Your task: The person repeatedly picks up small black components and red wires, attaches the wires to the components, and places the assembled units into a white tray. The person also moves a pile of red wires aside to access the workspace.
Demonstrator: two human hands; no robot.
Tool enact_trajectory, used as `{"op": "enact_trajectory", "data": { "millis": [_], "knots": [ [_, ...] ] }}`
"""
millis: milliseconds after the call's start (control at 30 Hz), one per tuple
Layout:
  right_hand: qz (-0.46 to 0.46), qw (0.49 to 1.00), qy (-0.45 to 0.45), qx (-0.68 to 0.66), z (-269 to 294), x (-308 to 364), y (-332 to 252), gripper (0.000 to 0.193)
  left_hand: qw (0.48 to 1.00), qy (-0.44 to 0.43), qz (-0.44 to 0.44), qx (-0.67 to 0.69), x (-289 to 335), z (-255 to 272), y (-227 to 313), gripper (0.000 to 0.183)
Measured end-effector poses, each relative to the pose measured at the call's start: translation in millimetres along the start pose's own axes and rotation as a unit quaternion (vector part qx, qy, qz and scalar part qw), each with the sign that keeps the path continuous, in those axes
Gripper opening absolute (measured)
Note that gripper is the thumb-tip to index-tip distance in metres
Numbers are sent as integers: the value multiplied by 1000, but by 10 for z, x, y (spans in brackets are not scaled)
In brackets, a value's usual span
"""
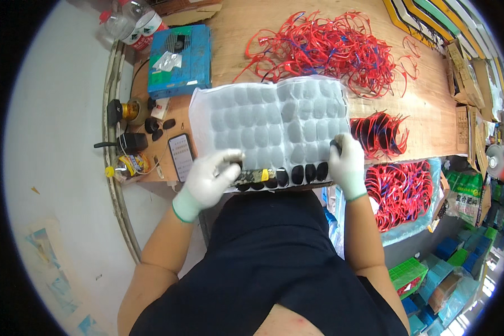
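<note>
Black clothing (269,241) fills the near end of my view. Just beyond it, I see the white-gloved left hand (204,182), fingers bent, by the left end of a mottled dark strip (249,177) with a yellow patch; whether that grip is closed on anything, I cannot tell. Opposite, the right hand (348,165) has its grip closed on a small dark piece (336,147), over the right edge of a white sheet (204,120). Black ovals (311,173) line the sheet's near edge, and rows of grey oval shapes (253,116) cover much of the rest. To its left on the counter (431,101) I have a phone (180,157); to its right, a red bundle (378,134). Farther off sit a blue box (182,88), a tangled red heap (330,50) and, at far left, plastic bottles (145,22).
</note>
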State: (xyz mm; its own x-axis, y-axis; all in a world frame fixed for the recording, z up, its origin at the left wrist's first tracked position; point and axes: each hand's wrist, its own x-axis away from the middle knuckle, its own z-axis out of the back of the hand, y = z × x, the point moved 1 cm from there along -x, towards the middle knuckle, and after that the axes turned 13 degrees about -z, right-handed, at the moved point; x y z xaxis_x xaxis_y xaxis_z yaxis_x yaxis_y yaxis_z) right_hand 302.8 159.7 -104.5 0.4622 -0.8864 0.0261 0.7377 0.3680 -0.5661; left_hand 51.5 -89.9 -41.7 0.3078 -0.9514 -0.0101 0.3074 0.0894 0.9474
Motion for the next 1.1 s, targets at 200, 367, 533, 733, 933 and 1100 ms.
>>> {"op": "enact_trajectory", "data": {
  "millis": [200, 367, 533, 733, 933, 1100],
  "knots": [
    [27, 992, -20, -123, 530, 198, 199, 24, 923, 69, -57, -375, -2025, 249, -605, 33],
    [-36, 985, -94, -138, 859, 46, 521, 26, 800, -157, 126, -565, -3267, 182, -1612, 45],
    [-84, 984, -62, -142, 901, -36, 881, 27, 805, -164, 0, -570, -3245, 171, -1567, 40],
    [-152, 933, -54, -323, 926, -108, 763, 39, 875, 50, -60, -478, -2802, 434, -414, 43],
    [-50, 974, -129, -181, 970, -220, 182, 31, 896, 163, -211, -355, -2042, 583, 416, 31],
    [18, 976, -96, -195, 741, 194, -504, 37, 898, 268, -290, -192, -1615, 536, 692, 40]
  ]
}}
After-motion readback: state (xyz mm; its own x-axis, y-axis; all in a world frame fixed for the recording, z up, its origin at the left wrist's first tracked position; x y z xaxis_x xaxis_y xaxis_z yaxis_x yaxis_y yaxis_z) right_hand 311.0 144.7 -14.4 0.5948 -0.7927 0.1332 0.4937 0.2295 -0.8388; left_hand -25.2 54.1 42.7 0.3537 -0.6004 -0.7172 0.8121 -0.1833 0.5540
